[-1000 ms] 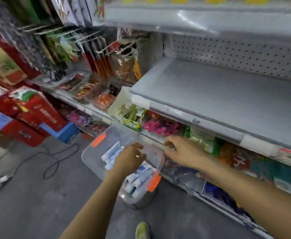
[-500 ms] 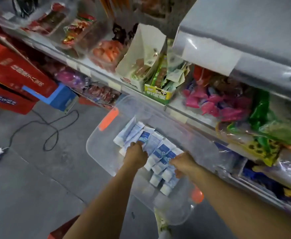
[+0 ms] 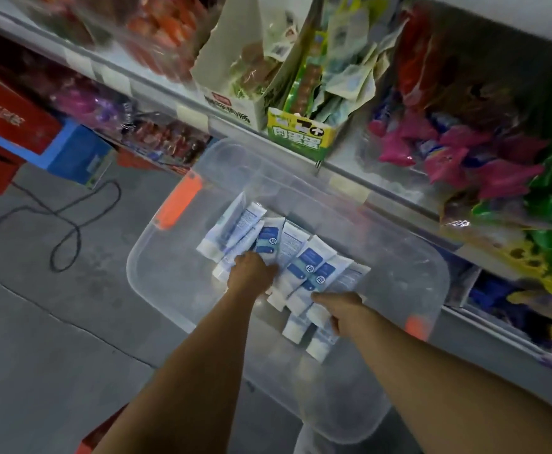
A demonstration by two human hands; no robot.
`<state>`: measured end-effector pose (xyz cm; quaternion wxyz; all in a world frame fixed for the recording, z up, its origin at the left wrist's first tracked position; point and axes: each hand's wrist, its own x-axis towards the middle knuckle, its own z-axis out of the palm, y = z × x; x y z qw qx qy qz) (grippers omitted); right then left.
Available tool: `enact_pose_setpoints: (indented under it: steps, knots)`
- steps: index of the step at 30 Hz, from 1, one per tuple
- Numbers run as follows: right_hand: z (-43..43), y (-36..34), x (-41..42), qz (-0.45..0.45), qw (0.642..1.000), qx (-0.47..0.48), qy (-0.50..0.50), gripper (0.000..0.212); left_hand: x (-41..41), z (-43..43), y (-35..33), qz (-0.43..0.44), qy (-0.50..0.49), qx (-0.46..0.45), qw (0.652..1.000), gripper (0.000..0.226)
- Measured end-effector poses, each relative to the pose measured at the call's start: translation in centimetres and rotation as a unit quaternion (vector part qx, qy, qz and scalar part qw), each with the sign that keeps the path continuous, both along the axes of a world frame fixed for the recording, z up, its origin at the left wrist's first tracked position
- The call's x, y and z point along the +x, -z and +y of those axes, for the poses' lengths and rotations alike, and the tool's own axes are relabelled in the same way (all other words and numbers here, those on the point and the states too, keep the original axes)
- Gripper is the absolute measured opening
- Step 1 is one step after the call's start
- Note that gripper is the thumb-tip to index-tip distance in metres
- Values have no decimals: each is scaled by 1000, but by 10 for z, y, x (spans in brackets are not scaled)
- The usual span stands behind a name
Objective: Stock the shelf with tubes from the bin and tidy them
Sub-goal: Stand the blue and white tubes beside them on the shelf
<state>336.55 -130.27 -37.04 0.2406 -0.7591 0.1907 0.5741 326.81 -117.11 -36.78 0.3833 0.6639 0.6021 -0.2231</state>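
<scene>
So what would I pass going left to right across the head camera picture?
Red box → orange bin latch → left hand on the tubes → right hand gripping tubes → pink packets.

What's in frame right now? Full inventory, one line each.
bin: one, clear, centre, below the shelf edge
latches: two, orange, one at each end of the bin
tubes: about ten, white and blue, lying in the bin
shelf: one, grey, across the top and right
cartons: two, white and yellow-green, open, on the shelf
packets: several, pink, on the shelf at right
cable: one, black, looped on the floor at left
boxes: red and blue, far left
left hand: on the tubes, fingers hidden
right hand: fingers curled round tubes at the pile's near end
</scene>
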Motion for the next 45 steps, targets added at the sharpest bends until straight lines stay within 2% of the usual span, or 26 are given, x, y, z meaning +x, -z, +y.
enact_pose_setpoints:
  steps: [2,5,8,12,13,15,17,18,21,23,25,27,29,31,33,36,40,42,45]
  knots:
    - [-2,-9,3,23,1000,7,8,34,3,-1,-8,-44,-92,-62,993,48]
    - [-2,-30,6,50,995,31,75,19,7,-8,-37,-98,-247,-154,952,26]
    - [-8,-60,9,59,991,76,96,10,6,-27,-70,-143,-291,-181,929,22]
    - [-35,-106,19,3,990,143,10,8,10,-67,-128,-232,-319,-177,902,16]
    - [-43,-119,22,-12,985,171,5,12,12,-80,-144,-252,-319,-172,897,12]
    - [-58,-148,30,-34,977,212,-4,32,19,-107,-170,-291,-324,-153,887,11]
    - [-79,-178,41,-48,971,233,-16,51,28,-138,-200,-331,-314,-124,881,23]
    - [-90,-191,47,-62,967,246,-21,52,31,-151,-209,-341,-305,-111,882,31]
    - [-151,-240,70,-149,933,311,-97,36,46,-211,-250,-390,-302,-91,865,43]
    - [-195,-270,84,-214,892,366,-157,31,58,-255,-275,-422,-293,-81,854,44]
    - [-243,-301,99,-238,856,422,-178,38,74,-299,-302,-456,-266,-63,847,30]
    - [-289,-329,118,-257,837,442,-193,39,93,-344,-329,-501,-247,-80,826,14]
    - [-333,-358,135,-277,818,460,-205,24,111,-385,-353,-531,-225,-85,812,12]
    - [-375,-388,150,-279,805,484,-198,10,126,-420,-372,-562,-200,-83,799,18]
    - [-412,-413,163,-293,797,497,-180,16,139,-451,-392,-580,-172,-83,792,28]
    - [-457,-445,176,-338,787,488,-166,36,156,-489,-424,-602,-120,-80,785,28]
    - [-501,-478,195,-388,767,491,-143,42,178,-520,-460,-611,-48,-54,788,31]
    - [-518,-493,205,-404,755,500,-129,38,191,-530,-475,-612,-11,-49,789,34]
    - [-536,-514,218,-413,756,499,-96,25,213,-542,-498,-622,49,-29,781,34]
